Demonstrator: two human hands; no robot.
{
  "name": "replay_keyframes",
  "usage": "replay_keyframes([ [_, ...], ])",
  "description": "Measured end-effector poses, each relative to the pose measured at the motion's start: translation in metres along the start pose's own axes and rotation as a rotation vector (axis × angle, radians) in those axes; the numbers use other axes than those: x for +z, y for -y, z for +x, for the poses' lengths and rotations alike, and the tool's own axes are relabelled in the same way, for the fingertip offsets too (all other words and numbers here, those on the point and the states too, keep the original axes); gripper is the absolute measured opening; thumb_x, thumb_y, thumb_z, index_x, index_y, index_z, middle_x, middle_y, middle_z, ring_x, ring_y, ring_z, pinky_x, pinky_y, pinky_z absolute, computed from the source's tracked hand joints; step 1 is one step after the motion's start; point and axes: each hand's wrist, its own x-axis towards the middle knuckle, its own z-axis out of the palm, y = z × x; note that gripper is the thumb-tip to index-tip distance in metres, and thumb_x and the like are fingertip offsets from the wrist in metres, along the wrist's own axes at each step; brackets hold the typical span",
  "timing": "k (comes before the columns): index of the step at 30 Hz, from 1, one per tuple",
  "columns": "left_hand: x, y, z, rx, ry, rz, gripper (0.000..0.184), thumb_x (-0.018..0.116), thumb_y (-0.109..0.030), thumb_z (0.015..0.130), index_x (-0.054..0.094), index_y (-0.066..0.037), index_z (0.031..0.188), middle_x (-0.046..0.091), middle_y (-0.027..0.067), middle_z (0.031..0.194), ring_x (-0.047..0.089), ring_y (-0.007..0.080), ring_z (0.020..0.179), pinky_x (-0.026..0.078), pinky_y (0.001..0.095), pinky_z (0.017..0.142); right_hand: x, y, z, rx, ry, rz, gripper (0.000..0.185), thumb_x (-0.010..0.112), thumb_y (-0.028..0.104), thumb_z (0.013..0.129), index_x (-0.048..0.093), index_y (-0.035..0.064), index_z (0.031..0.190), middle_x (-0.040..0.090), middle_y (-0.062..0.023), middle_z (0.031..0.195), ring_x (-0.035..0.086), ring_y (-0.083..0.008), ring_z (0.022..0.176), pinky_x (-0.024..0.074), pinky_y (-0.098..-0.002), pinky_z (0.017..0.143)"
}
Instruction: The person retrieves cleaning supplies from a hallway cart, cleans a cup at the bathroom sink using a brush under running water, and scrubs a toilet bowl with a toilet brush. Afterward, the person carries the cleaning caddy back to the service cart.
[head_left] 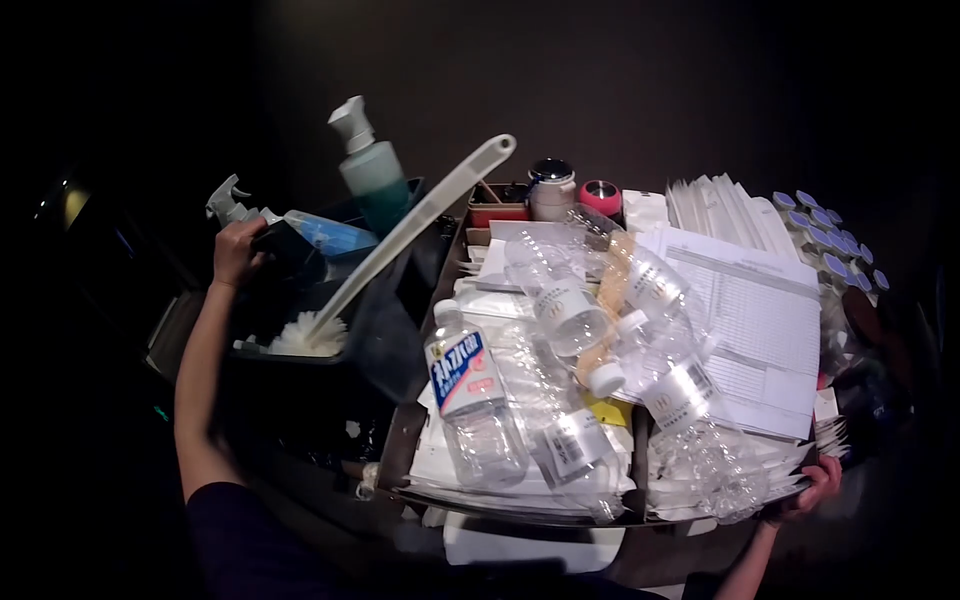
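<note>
At the left, my left hand (238, 252) is closed by the dark caddy (375, 335), its fingers against a black piece I cannot make out. Beside it are a spray bottle's white trigger head (228, 195) and a blue-and-white packet (330, 233). A white toilet brush (420, 220) leans in the caddy, bristles down, near a pump bottle of green liquid (377, 185). My right hand (815, 490) grips the front right corner of the dark cart tray (640, 470). Clear plastic bottles (572, 315) lie there on white paper packets, one with a blue label (470, 385).
Printed forms (745, 320) cover the tray's right part, with stacked white envelopes (730, 215) behind. A lidded jar (552, 190) and a pink-rimmed cup (600, 197) stand at the back. Several purple-topped small items (825, 230) line the right side. The surroundings are dark.
</note>
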Motion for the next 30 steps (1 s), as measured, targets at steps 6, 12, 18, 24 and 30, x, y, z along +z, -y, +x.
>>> replay_keyframes([
  [6,-0.014,-0.040,-0.008,-0.264,0.025,-0.008,0.031,0.054,0.003,0.060,0.055,-0.004,0.090,0.060,0.0130,0.088,0.056,0.0329,0.086,0.044,0.0389,0.075,0.002,0.006,0.001,0.044,-0.011,-0.032,0.039,0.031,0.037,0.083,0.045,0.0041,0.068,0.051,-0.0141,0.091,0.044,-0.0307,0.097,0.0318,-0.0440,0.090],
  [12,0.001,-0.039,-0.018,-0.354,0.018,-0.135,0.040,0.053,0.005,0.058,0.053,-0.003,0.098,0.056,0.0148,0.101,0.051,0.0331,0.099,0.040,0.0419,0.085,0.002,0.008,0.003,0.064,-0.018,-0.014,0.041,0.027,0.036,0.086,0.044,0.0040,0.066,0.050,-0.0129,0.090,0.044,-0.0294,0.095,0.0325,-0.0426,0.088],
  [18,-0.038,-0.129,-0.030,-1.008,0.081,-0.027,0.067,0.053,-0.011,0.081,0.018,-0.021,0.137,0.018,0.0144,0.141,0.018,0.0343,0.130,0.024,0.0553,0.099,-0.001,0.007,0.006,-0.023,-0.041,-0.036,0.046,0.025,0.039,0.090,0.049,0.0073,0.067,0.054,-0.0068,0.089,0.047,-0.0267,0.096,0.0365,-0.0412,0.085],
  [24,-0.170,-0.405,-0.099,-0.785,-0.873,-0.541,0.026,0.045,0.000,0.083,0.046,0.002,0.109,0.053,0.0141,0.105,0.052,0.0219,0.096,0.040,0.0304,0.084,-0.004,0.006,0.003,-0.005,-0.075,0.021,0.027,0.038,0.028,0.084,0.052,0.0114,0.069,0.057,-0.0020,0.094,0.048,-0.0244,0.100,0.0326,-0.0390,0.086],
  [30,-0.190,-0.674,-0.390,-0.519,0.641,-1.109,0.025,0.050,-0.014,0.083,0.055,-0.009,0.107,0.059,0.0143,0.096,0.057,0.0316,0.089,0.047,0.0394,0.074,-0.025,0.001,0.008,-0.081,0.077,-0.024,0.021,0.042,0.027,0.084,0.057,0.0126,0.078,0.054,0.0002,0.104,0.044,-0.0212,0.105,0.0354,-0.0367,0.086],
])
